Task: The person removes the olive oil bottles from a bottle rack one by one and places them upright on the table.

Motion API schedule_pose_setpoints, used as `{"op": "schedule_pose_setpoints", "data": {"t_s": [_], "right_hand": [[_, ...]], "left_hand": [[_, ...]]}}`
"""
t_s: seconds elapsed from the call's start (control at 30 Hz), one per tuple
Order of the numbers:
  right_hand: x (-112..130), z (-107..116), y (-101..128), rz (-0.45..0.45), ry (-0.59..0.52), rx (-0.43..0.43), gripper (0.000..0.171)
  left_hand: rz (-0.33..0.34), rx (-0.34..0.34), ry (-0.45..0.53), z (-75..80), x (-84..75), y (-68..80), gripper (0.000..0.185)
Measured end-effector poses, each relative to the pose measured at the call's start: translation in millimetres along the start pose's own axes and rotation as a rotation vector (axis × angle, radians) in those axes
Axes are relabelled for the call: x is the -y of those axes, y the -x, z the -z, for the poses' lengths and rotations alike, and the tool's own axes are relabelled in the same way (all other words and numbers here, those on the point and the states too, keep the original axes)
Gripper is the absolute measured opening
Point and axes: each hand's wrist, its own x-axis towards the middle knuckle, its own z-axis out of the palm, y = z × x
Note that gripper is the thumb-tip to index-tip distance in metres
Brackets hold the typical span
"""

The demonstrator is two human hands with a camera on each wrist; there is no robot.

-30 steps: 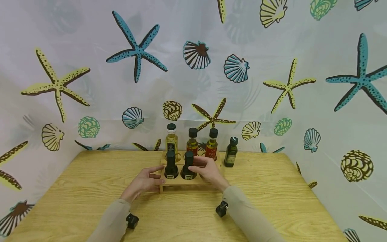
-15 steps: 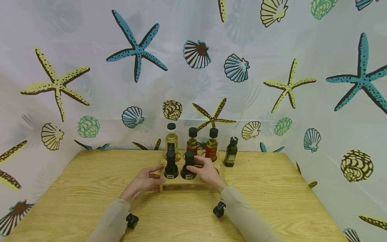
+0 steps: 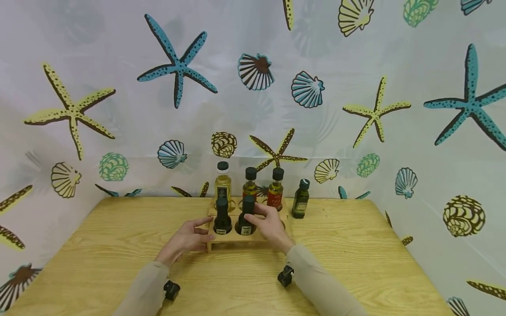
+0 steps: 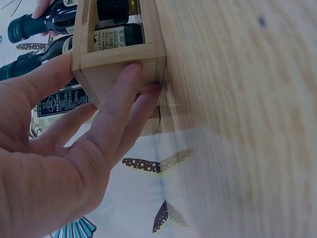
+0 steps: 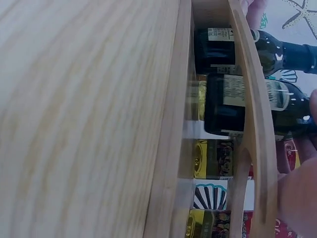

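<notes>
A two-tier wooden rack (image 3: 257,238) holds several small bottles. With thumb and fingers my right hand (image 3: 270,226) pinches the neck of a dark glass bottle (image 3: 248,202) in the front row's middle hole. In the right wrist view, this dark bottle (image 5: 220,116) has its base slightly higher than the dark bottle beside it (image 5: 215,49). My left hand (image 3: 186,237) touches the rack's left end. In the left wrist view, its fairly straight fingers (image 4: 126,82) lie against the end panel, and the thumb meets the front upper edge.
Behind, the upper tier carries a pale yellow oil bottle (image 3: 222,186) and two red-labelled bottles (image 3: 250,188). A small dark green bottle (image 3: 300,202) stands alone on the wooden table (image 3: 348,254), right of the rack. A curtain with sea prints (image 3: 253,114) encloses the back and sides.
The dark bottle in my right hand has risen slightly and its cap has shifted a little right. The right forearm has moved slightly left. My left hand stays at the rack's end.
</notes>
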Motion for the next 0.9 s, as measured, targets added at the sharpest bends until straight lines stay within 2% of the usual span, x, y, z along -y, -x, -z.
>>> {"op": "schedule_pose_setpoints", "data": {"t_s": [0.17,0.43,0.6,0.9], "right_hand": [[0.6,0.3,1.7,0.012,-0.001,-0.016,0.037],[35.2,0.0,12.9,0.057,-0.008,-0.058,0.033],[44.7,3.3,12.7,0.071,0.006,-0.078,0.036],[54.4,12.0,12.8,0.158,0.020,-0.083,0.036]], "left_hand": [[-0.006,0.002,-0.006,-0.9,0.5,-0.2,0.068],[-0.001,0.000,0.001,-0.8,0.3,0.0,0.067],[0.001,-0.001,-0.006,-0.1,-0.5,-0.6,0.067],[0.008,0.000,-0.004,0.1,-0.3,0.1,0.067]]}}
